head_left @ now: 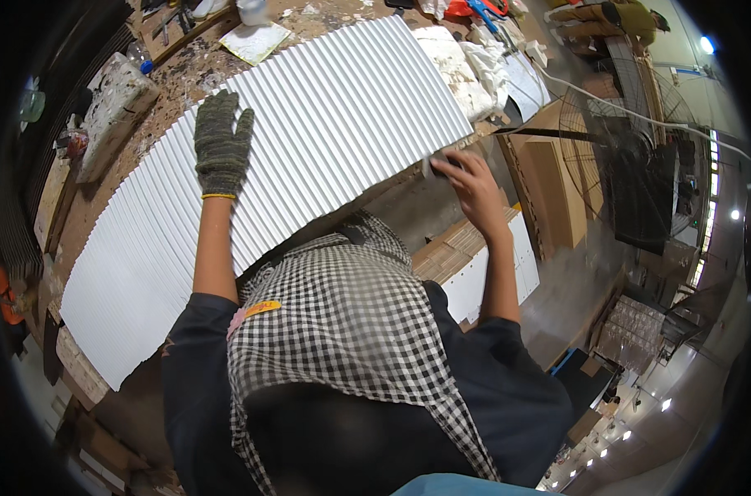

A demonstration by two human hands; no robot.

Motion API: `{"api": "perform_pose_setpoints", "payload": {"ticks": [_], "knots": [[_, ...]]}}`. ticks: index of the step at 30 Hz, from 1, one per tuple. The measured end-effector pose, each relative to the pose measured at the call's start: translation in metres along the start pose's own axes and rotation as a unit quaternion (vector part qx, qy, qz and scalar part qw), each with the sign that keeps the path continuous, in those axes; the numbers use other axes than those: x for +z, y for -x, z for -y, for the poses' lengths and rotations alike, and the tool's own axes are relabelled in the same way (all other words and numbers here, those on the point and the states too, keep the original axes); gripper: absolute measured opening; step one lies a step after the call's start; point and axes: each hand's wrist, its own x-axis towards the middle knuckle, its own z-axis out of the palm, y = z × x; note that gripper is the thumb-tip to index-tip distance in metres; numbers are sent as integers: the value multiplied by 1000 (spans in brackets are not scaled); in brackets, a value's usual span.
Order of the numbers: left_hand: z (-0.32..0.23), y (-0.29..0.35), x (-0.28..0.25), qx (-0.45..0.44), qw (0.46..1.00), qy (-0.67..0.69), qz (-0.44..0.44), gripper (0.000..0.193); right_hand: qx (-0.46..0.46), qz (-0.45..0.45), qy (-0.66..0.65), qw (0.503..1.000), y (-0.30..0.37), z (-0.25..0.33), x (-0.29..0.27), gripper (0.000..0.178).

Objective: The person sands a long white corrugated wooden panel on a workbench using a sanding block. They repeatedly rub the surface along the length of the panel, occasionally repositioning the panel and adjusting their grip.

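Note:
A long row of white ridged strips [334, 124], or one fluted white panel, lies across the workbench in front of me and curves away to the lower left. My left hand [222, 149], in a dark knitted glove with a yellow cuff, rests flat on the ridges with its thumb apart. At the near right corner of the white piece, my bare right hand [473, 183] pinches a small dark block [438, 164] with a pale side edge. The block is at the near edge; its exact kind is too small to make out.
Stained white foam-like blocks lie on the bench at left [119, 107] and right [452, 74]. Far back are a paper sheet [255, 41] and a blue-handled tool [483, 12]. A large fan [632, 140] and cardboard [549, 190] stand right; a white cable [607, 101] crosses there.

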Motion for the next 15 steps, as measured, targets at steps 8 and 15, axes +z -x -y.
{"api": "perform_pose_setpoints", "payload": {"ticks": [8, 15], "knots": [[7, -1, 2, -13, 999, 19, 25, 47, -2, 20, 28, 999, -4, -9, 11, 47], [2, -1, 5, -11, 1000, 4, 20, 48, -15, -104, 127, 986, 20, -9, 32, 53]]}}
